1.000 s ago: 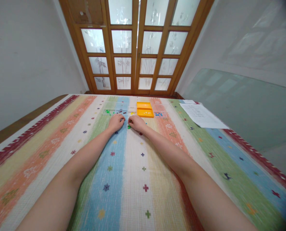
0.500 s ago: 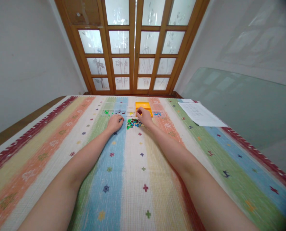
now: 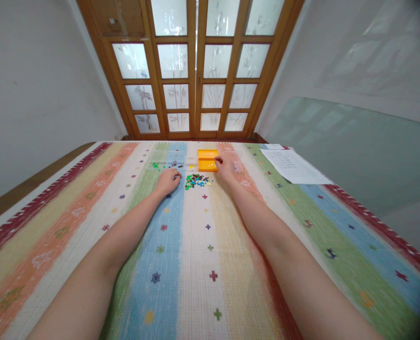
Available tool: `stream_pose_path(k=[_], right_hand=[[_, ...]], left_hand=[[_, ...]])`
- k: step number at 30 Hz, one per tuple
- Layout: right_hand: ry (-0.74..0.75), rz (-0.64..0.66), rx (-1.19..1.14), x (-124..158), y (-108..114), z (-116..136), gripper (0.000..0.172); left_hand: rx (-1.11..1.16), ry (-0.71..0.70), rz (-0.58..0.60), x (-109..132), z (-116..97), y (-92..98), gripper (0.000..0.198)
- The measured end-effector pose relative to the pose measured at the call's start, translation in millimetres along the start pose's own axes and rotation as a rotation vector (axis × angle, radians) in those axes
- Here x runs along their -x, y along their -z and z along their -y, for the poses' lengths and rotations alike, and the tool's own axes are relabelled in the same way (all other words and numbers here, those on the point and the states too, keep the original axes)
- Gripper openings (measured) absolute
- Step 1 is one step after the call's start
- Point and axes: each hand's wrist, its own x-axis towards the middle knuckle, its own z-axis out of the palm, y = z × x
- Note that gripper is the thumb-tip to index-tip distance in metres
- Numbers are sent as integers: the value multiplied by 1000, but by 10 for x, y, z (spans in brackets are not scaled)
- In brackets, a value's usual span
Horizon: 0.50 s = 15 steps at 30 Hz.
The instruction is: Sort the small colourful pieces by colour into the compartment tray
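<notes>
My right hand [image 3: 225,167] is at the right edge of a yellow box [image 3: 207,155], its thumb and fingers pinched together. Whatever is between them is too small to make out. My left hand [image 3: 168,182] rests on the cloth, fingers loosely curled and slightly apart, with nothing visible in them. Between the hands lies a pile of small mixed pieces [image 3: 196,181], green, blue, dark red and pale yellow. A few whitish pieces sit in the yellow box's near compartment. Behind my left hand, a clear tray [image 3: 160,155] holds green and dark red pieces; yellow ones [image 3: 191,166] lie beside the yellow box.
Another clear container [image 3: 239,163] stands behind my right hand, partly hidden by it. White paper sheets [image 3: 293,166] with writing lie at the table's right. A striped cloth [image 3: 196,264] covers the table. Beyond its far edge are wooden glass-paned doors [image 3: 196,80].
My right hand has moved right, from over the yellow box to its right edge, uncovering the near compartment and more of the pile. My left hand stays in place.
</notes>
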Motion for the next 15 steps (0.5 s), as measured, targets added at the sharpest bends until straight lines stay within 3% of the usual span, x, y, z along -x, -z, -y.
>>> stream_pose_path(k=[11, 15], right_hand=[[15, 21, 11, -5, -11, -16, 42], [79, 143, 12, -9, 16, -5, 39]], left_hand=[[-6, 1, 7, 1, -14, 15, 28], [-3, 0, 6, 2, -18, 15, 28]])
